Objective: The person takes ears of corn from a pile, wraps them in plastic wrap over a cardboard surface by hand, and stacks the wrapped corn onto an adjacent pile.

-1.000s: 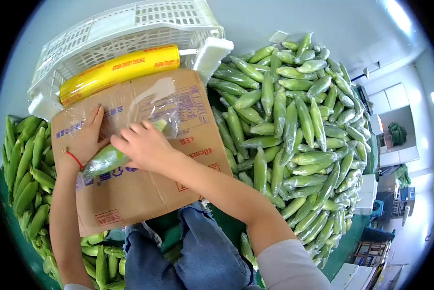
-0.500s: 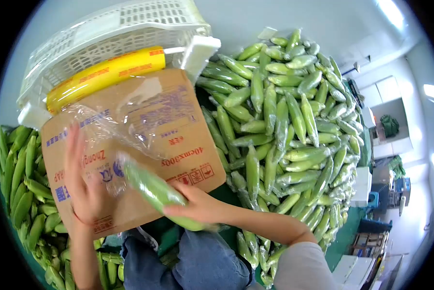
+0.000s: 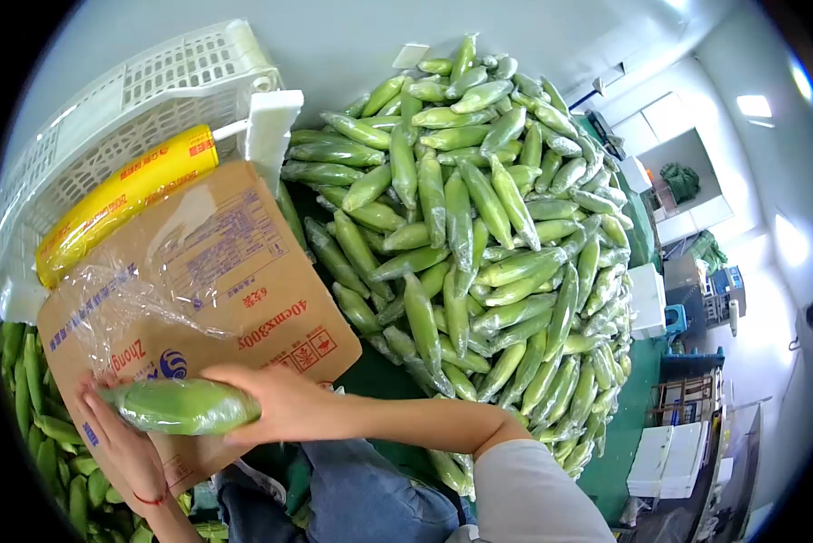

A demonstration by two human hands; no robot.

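Note:
A corn ear in clear film (image 3: 186, 406) lies level above the lower part of a flat brown cardboard box (image 3: 275, 290). My right hand (image 3: 280, 401) grips its right end, fingers wrapped round it. At its left end is my left hand (image 3: 124, 443), with the fingers stretched out beside the tip and a red string at the wrist. Loose clear film (image 3: 121, 303) lies crumpled on the cardboard. Behind the cardboard, a yellow roll of film (image 3: 130, 199) sits on a rod in front of a white plastic crate (image 3: 144, 90).
A large heap of film-wrapped corn (image 3: 479, 235) rises to the right. Unwrapped corn (image 3: 31, 389) is piled at the lower left. White boxes (image 3: 673, 462), a blue stool (image 3: 676, 319) and shelving stand at the far right.
My right hand has lifted the corn off the cardboard and turned it level. My left hand has come off the cardboard to the corn's left end. The view has swung right.

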